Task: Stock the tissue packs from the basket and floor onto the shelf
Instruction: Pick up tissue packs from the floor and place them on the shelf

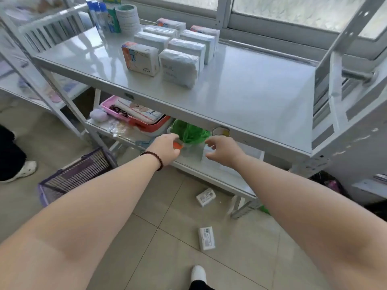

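A blurred tissue pack (pixel 191 151) with an orange end hangs between my hands, just in front of the lower shelf (pixel 219 176). My left hand (pixel 165 149) grips its orange end. My right hand (pixel 222 150) holds the other end between thumb and fingers. Several white tissue packs (pixel 180 68) stand in two rows on the top shelf (pixel 251 91). Two small white packs lie on the tiled floor, one pack (pixel 205 197) near the shelf leg and another pack (pixel 206 238) closer to me. The purple wire basket (pixel 73 176) stands on the floor at the left; its inside is hidden.
A green bag (pixel 190 132) and a pink tray (pixel 111 107) with goods sit on the lower shelf. Bottles and a roll (pixel 127 17) stand at the top shelf's back left. Another person's shoe (pixel 25 170) is at the far left. A window runs behind the shelf.
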